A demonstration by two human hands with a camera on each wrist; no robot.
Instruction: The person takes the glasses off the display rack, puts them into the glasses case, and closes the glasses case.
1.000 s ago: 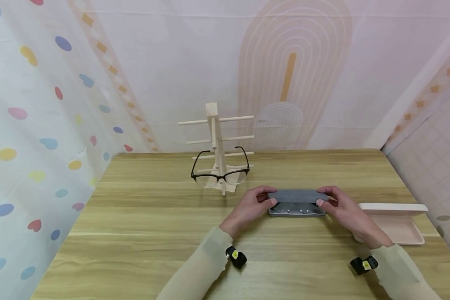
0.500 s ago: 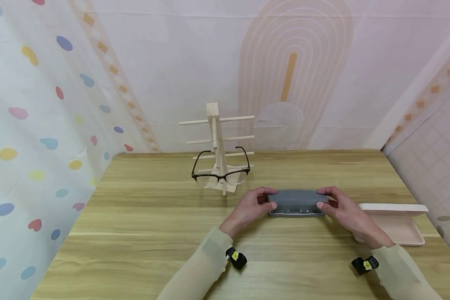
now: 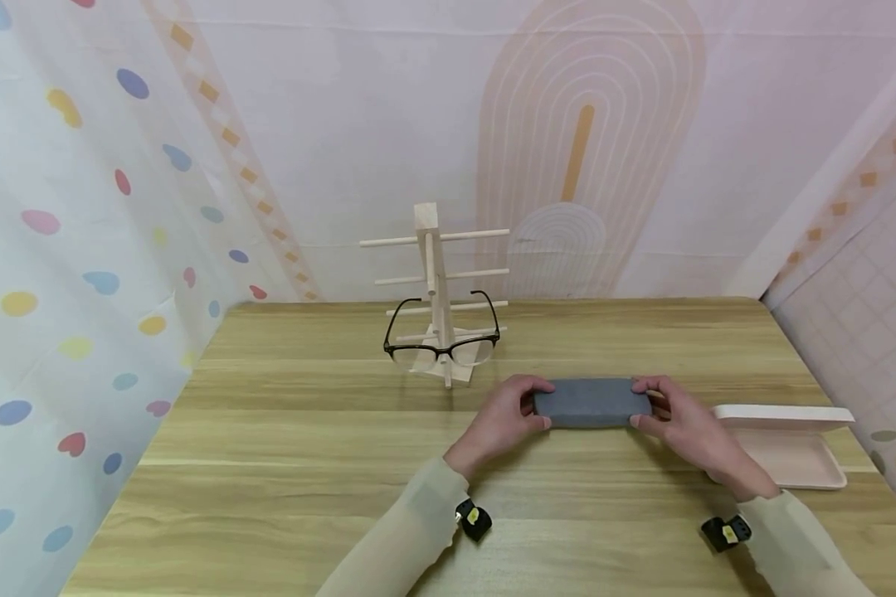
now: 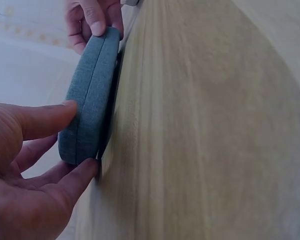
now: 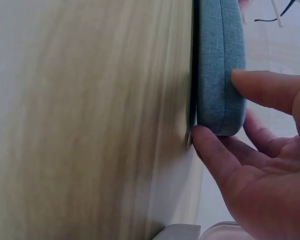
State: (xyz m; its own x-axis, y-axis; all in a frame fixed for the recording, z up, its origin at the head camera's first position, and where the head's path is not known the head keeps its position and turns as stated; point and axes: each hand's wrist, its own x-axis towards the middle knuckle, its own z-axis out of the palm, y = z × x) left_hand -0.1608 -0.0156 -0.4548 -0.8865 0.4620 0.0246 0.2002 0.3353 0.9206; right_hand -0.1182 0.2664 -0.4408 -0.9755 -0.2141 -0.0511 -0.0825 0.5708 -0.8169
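Note:
A grey-blue fabric-covered glasses case lies on the wooden table with its lid lowered. The left hand grips its left end, thumb at the front and fingers behind. At the other end, the right hand holds the case the same way. Both wrist views show a narrow dark gap along the edge of the case between lid and base. The glasses inside are now hidden under the lid. In the right wrist view, the right hand's thumb presses on the lid.
Behind and left stands a wooden eyeglass rack with black-framed glasses hung low on it. A pale pink case lies open beside the right forearm. Patterned curtains enclose the table at back and sides.
The lid of the grey case has come down over the glasses, which were visible before. Both hands stay at its ends, their thumbs moving down and forward with the lid.

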